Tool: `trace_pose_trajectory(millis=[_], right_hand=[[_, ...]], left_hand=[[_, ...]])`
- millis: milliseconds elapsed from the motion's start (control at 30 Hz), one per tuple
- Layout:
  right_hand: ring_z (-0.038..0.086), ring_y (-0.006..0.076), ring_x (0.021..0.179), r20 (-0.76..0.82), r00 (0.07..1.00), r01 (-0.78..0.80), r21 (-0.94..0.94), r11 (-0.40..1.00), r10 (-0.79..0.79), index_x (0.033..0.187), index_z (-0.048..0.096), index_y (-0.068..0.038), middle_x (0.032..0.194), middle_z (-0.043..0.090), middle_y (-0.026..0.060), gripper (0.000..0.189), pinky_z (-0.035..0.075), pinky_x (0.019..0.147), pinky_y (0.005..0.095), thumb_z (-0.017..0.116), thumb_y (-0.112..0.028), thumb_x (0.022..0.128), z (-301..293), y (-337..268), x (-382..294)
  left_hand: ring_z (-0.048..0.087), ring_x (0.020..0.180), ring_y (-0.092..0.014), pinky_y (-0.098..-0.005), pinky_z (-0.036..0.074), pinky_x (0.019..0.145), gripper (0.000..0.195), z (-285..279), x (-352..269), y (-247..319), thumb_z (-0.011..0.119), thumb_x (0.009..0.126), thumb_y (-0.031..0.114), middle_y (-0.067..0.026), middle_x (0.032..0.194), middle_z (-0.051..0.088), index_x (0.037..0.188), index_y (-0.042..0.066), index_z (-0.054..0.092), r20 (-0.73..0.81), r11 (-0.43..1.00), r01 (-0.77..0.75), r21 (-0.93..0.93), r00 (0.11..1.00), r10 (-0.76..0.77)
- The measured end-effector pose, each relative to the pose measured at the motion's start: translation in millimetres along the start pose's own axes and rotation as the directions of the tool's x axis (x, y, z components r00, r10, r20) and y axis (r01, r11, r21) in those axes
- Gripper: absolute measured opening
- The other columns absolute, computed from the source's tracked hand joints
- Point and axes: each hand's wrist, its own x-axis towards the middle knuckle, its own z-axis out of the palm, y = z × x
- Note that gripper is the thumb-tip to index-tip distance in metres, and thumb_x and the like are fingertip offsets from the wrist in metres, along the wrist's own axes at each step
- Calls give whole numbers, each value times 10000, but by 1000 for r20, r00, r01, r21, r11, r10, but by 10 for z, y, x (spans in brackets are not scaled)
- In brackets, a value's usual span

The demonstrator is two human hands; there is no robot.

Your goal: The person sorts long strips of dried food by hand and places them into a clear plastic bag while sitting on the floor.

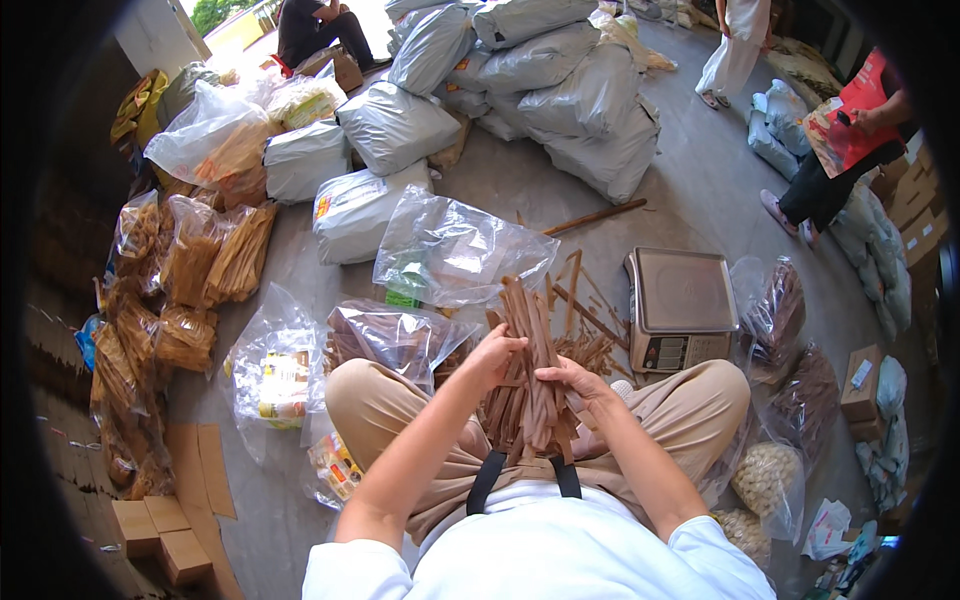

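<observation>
Both my hands hold a bundle of long brown dried strips (534, 375) over my crossed legs. My left hand (501, 356) grips the bundle's left side, fingers bent around some strips. On the right side, my right hand (574, 381) presses its thumb and fingers on the strips. More strips lie beneath the bundle in front of my lap. Just left of it is a clear plastic bag of similar brown strips (375, 337). A large clear plastic bag (465, 251) lies flat beyond my hands. Broken sticks and scraps (589, 349) are scattered near a digital platform scale (681, 292).
Grey plastic parcels (577, 90) are piled ahead. Bags of tan dried strips (187, 262) line the left, near small cardboard boxes (161, 529). Bags of brown strips (806, 397) and pale round pieces (766, 478) stand at right. A wooden stick (596, 217) lies ahead. Several other people are farther off.
</observation>
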Motion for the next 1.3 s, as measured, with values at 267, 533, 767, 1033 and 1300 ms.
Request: trace_pose_trajectory(millis=[267, 533, 767, 1033, 1300], right_hand=[[632, 190, 915, 124, 992, -33, 103, 994, 20, 1181, 471, -29, 1010, 616, 109, 518, 528, 827, 322, 720, -147, 743, -27, -16, -204], [600, 191, 897, 110, 983, -144, -32, 989, 146, 1323, 354, -59, 1053, 559, 82, 772, 512, 836, 332, 771, -82, 675, 64, 234, -72], [429, 207, 1201, 220, 965, -72, -291, 954, 140, 1403, 285, -77, 1299, 450, 103, 999, 319, 1046, 339, 841, -122, 574, 435, 36, 287], [343, 209, 1278, 287, 958, 147, -532, 834, 14, 1431, 214, -25, 1381, 374, 116, 1089, 250, 1074, 310, 855, -148, 560, 714, 72, 903], [274, 220, 1328, 256, 961, 58, -561, 826, 107, 1453, 166, -61, 1443, 291, 118, 1120, 208, 1104, 334, 842, -145, 564, 463, 569, 1445]], left_hand=[[597, 1065, -280, -375, 549, 765, 540, -867, 252, 135, 683, 733, 179, -142, 1208, 575, 1226, 16, 537, -179, -270, 258, 928, 942, 284], [652, 733, -313, -396, 528, 641, 160, -1904, 469, -235, 562, 739, 45, -160, 796, 651, 879, 12, 633, -476, 520, 240, 820, 790, 386], [454, 471, -153, -292, 362, 405, 192, -2400, 483, 376, 514, 882, 116, -47, 609, 493, 704, 43, 510, -453, 907, 173, 383, 891, 21], [498, 537, -94, -230, 424, 473, 146, -2564, 208, 882, 504, 904, 95, -11, 637, 522, 758, 89, 516, -343, 979, 131, 154, 936, -71], [508, 560, -63, -191, 413, 474, 123, -2699, 517, 630, 539, 875, 71, 13, 678, 528, 766, 107, 496, -213, 984, 0, 180, 976, 39]])
